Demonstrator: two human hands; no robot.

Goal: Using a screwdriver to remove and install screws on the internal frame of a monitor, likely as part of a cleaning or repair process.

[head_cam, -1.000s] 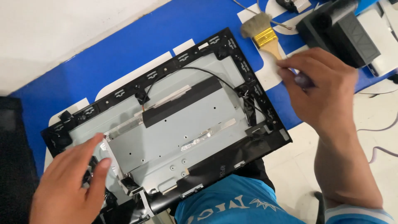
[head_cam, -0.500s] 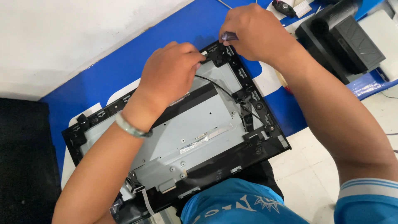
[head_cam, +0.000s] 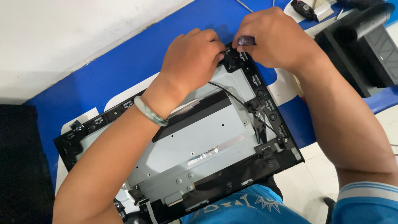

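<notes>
At the far left, a dark strip runs down the edge of the view beside the blue surface (head_cam: 103,79), with a pale wall above. On that surface lies a monitor back panel (head_cam: 199,145), face down and turned at a slant, its grey metal plate ringed by a black plastic frame (head_cam: 89,126). A black strip crosses the plate, and a silver foil tape (head_cam: 215,149) sits lower down. A thin black cable (head_cam: 238,99) runs from the middle of the plate to the frame's right side.

Reaching across the panel, the left forearm wears a pale green bangle (head_cam: 151,112) at the wrist. The left hand (head_cam: 192,60) is curled with fingers bent, its fingertips pressing on the frame's top corner; whether it pinches anything there cannot be told. Just beside it, almost touching, the right hand (head_cam: 273,39) is closed around a screwdriver (head_cam: 246,40) with a dark purple handle, held over that same top corner. The tip is hidden by the fingers.

Further right, well apart from the panel, a black monitor stand (head_cam: 365,45) rests on the surface, and small dark parts lie on a white sheet near the top edge. Along the bottom, a blue shirt with a light striped sleeve shows.
</notes>
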